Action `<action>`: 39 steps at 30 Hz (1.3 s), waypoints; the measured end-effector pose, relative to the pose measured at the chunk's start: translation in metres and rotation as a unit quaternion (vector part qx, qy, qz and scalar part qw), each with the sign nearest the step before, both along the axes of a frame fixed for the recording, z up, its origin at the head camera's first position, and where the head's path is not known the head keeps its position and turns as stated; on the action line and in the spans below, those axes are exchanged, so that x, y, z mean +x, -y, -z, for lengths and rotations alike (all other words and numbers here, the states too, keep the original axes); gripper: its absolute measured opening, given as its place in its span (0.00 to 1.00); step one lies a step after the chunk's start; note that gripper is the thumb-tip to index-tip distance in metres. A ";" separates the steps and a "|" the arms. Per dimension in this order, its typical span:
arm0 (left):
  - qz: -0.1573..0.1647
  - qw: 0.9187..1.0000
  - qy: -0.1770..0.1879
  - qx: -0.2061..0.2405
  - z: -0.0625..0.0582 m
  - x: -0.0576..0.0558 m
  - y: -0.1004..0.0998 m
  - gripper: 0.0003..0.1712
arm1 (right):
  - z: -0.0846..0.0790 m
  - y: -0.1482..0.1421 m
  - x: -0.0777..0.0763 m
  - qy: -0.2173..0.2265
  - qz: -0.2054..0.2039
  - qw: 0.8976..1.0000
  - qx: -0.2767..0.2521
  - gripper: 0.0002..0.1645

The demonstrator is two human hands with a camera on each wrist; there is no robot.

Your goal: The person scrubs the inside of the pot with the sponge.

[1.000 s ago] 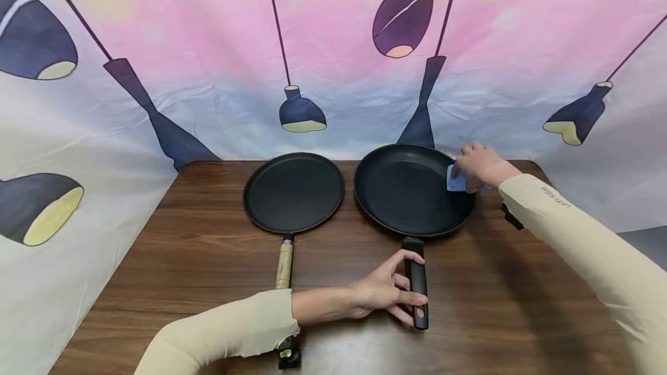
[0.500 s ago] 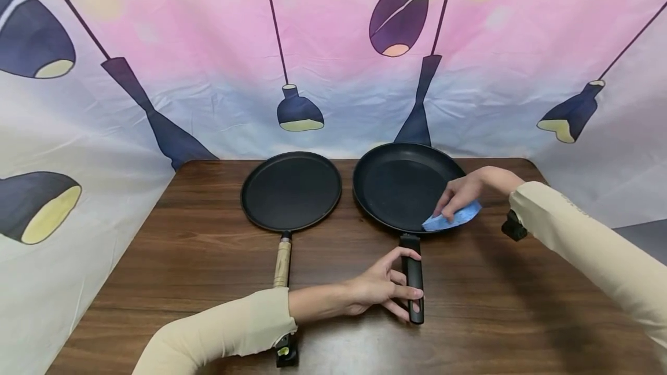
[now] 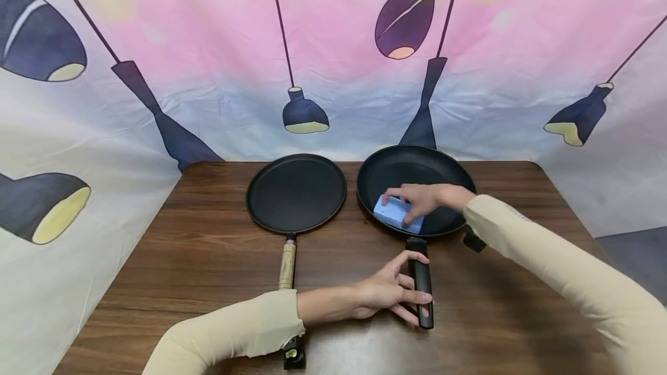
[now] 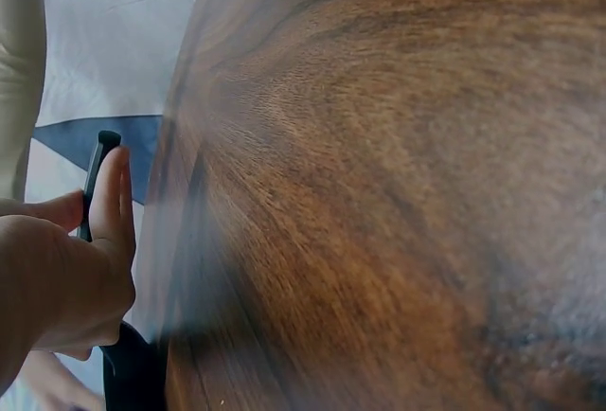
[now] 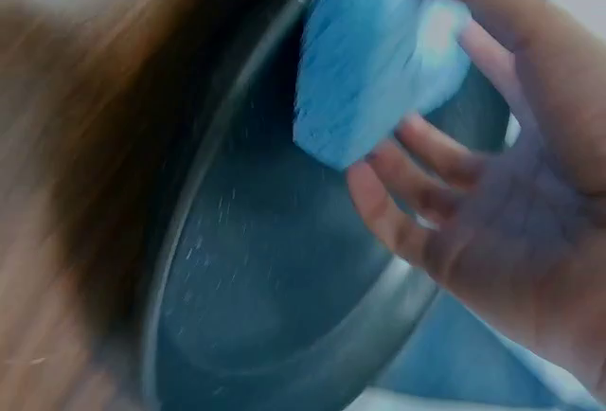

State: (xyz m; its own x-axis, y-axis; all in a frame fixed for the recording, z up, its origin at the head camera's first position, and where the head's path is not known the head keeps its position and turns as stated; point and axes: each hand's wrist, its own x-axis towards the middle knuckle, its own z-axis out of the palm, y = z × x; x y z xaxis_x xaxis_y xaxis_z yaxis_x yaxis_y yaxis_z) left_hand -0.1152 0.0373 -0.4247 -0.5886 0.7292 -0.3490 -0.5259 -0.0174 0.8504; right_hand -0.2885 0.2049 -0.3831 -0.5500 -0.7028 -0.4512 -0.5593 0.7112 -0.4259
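A deep black frying pan [image 3: 448, 181] sits at the back right of the table, its black handle [image 3: 423, 282] pointing toward me. My left hand [image 3: 383, 294] grips that handle between thumb and fingers; the left wrist view shows the hand [image 4: 71, 278] around it from the side. Inside the pan, my right hand [image 3: 419, 198] holds a light blue sponge [image 3: 388, 213] against the near left part of the pan wall. In the right wrist view the sponge [image 5: 360, 61] is pinched by the thumb and fingertips, and small droplets or specks show on the pan surface [image 5: 256, 259].
Left of the frying pan lies a flat black griddle pan [image 3: 296, 192] with a pale wooden handle [image 3: 286, 265], partly hidden by the left sleeve [image 3: 245, 326]. Both pans rest on a brown wooden table [image 3: 198, 236]. A curtain printed with lamps [image 3: 234, 74] hangs behind it.
My right hand has swept the sponge from the pan's right side, along the near rim, to its near left side. The left hand keeps its grip on the handle.
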 end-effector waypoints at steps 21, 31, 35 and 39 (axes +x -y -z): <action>-0.005 0.999 0.026 0.026 0.008 0.005 -0.009 0.33 | 0.015 0.034 -0.056 -0.197 0.125 0.969 0.080 0.37; -0.001 1.000 0.006 0.020 0.005 0.002 -0.008 0.33 | 0.016 0.037 -0.059 -0.224 0.174 0.954 0.096 0.37; -0.003 1.000 -0.006 0.014 0.003 -0.001 -0.008 0.33 | 0.012 0.036 -0.052 -0.227 0.141 0.957 0.111 0.37; -0.006 1.000 -0.006 0.001 0.002 0.001 -0.008 0.32 | 0.008 0.039 -0.036 -0.199 0.087 0.969 0.121 0.38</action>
